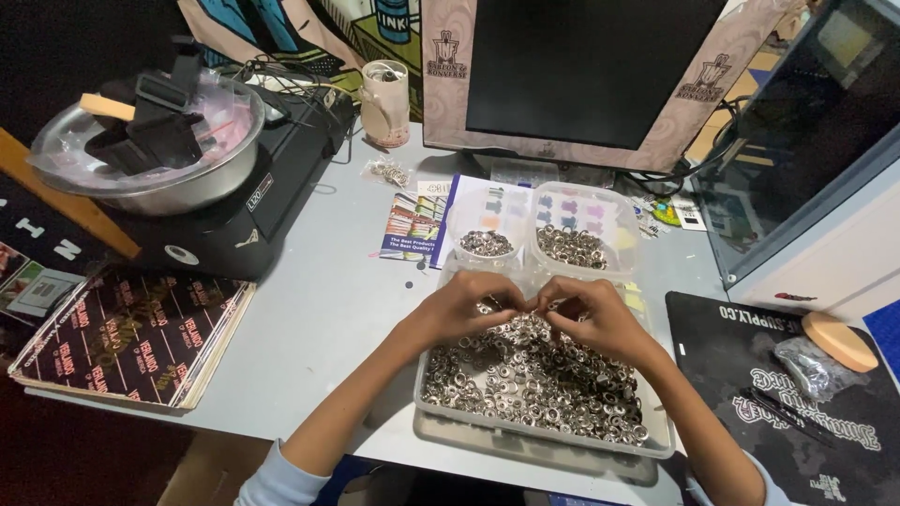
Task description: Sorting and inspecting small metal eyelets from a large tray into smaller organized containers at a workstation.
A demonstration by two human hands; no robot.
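Both hands are meeting over the shallow tray (656, 440) of metal eyelets (534, 379) on the bench; left hand (466, 305) and right hand (592, 314) grips are pinching single eyelets; fingertip holds, kept low over the tray, seem wisest.

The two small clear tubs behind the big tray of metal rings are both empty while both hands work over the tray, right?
Not quite. The head view shows both small clear tubs, the left tub and the right tub, holding some metal rings. The rest stands: the left hand and right hand work over the big tray.
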